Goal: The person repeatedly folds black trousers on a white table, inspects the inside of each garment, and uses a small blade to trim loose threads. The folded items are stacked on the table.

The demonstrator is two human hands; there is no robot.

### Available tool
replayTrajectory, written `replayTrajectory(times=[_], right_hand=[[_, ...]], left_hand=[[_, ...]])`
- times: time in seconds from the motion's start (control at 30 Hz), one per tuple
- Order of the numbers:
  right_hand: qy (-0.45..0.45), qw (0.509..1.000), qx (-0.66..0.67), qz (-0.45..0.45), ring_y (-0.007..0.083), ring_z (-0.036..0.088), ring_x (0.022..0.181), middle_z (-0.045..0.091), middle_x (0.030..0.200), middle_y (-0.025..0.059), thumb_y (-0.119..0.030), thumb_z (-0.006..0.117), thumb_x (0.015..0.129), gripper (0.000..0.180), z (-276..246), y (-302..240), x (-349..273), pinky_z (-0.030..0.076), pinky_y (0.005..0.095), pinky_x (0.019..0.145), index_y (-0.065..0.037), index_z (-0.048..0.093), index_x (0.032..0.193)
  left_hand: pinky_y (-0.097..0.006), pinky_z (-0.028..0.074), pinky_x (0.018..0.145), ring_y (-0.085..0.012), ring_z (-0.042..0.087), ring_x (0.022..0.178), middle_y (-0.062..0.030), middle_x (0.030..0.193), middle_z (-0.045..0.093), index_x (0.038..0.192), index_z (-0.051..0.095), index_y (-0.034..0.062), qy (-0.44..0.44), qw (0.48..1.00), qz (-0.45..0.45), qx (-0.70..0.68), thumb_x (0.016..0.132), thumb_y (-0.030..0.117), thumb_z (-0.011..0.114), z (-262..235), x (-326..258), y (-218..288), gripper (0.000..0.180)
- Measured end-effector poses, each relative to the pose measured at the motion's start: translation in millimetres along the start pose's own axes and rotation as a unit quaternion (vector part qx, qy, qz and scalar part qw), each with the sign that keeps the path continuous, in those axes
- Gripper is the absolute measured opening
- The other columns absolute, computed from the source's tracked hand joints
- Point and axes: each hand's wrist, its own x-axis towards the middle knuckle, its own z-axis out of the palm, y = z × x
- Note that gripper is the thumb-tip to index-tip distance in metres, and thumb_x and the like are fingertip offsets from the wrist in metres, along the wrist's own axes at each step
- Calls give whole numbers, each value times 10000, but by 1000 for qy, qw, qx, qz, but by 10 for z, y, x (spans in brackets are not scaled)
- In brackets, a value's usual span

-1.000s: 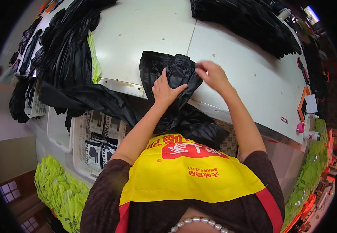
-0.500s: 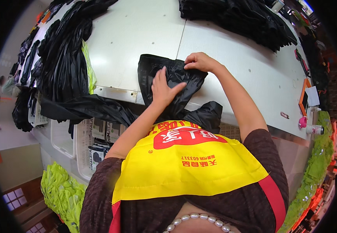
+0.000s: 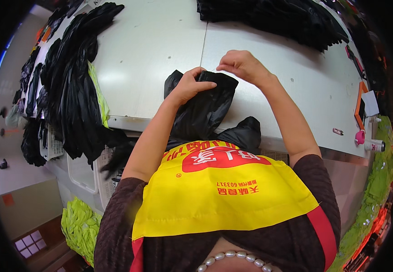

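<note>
A black, shiny fabric garment (image 3: 208, 106) is bunched at the near edge of the white table, its lower part hanging toward my yellow apron (image 3: 223, 204). My left hand (image 3: 191, 86) grips its upper edge, thumb on top and the fingers behind the cloth. Just past the garment's right corner, my right hand (image 3: 244, 65) is raised with thumb and forefinger pinched together. Whatever that pinch holds is too small to make out. Part of the garment's far left side pokes out behind my left hand.
Long black garments (image 3: 72, 77) lie heaped at the left, with a lime-green strip (image 3: 98, 95) beside them. A black stack (image 3: 273, 20) covers the far side. Crates stand below the left edge; a pink object (image 3: 360, 137) and a can (image 3: 374, 145) sit at the right.
My left hand has gone from lying spread on the cloth to gripping its upper edge, which is now folded over. My right hand has lifted off the garment, slightly up and right.
</note>
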Motion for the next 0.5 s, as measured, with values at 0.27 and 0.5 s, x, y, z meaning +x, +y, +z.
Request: replayTrajectory(times=[0.27, 0.5], right_hand=[[70, 977, 130, 154, 117, 524, 638, 590, 721, 37, -156, 625, 836, 152, -1, 204, -64, 436, 244, 589, -11, 653, 800], [267, 879, 67, 389, 171, 571, 715, 632, 796, 75, -202, 619, 819, 187, -176, 762, -1194, 448, 285, 655, -17, 650, 823]], left_hand=[[-213, 467, 677, -80, 562, 754, -24, 854, 601, 1032, 577, 39, 64, 994, -6, -90, 720, 119, 732, -88, 150, -106, 358], [-276, 459, 790, -167, 607, 850, -97, 937, 662, 938, 659, 2, 150, 961, 90, 216, 733, 214, 729, -276, 265, -186, 304]])
